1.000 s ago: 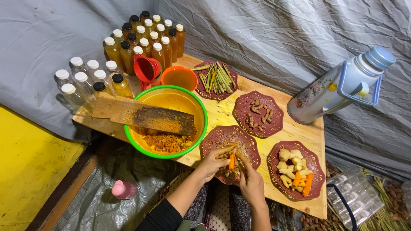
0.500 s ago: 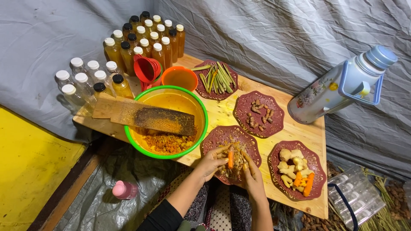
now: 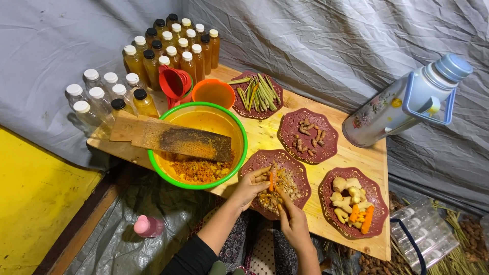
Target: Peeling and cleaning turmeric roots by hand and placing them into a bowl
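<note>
**Peeling a small orange root over the dark red plate**

My left hand holds a small orange root, with the fingers closed around it from the side. The root stands almost upright, just above the dark red plate at the near edge of the wooden table. My right hand is just beside it, with the fingers pinched together near the lower part of the root. I cannot tell if this hand holds a small blade or only scrapes with a nail, because the fingers hide it. Under both hands, thin peels lie in a heap on the plate.

I judge that this root is light, stiff and a little knobby. Its peeled skin is probably moist and slippery, and it stains the fingers. It can snap if I bend it, so the best hold is a firm pinch around the middle, which leaves the end free for scraping.

To my left is a green-rimmed bowl with orange grated pulp, and a wooden grater board lies across it. To my right, another dark red plate carries pale and orange root pieces. Farther back are 2 more such plates, many capped bottles and a tall thermos flask, well apart from my hands.
</note>
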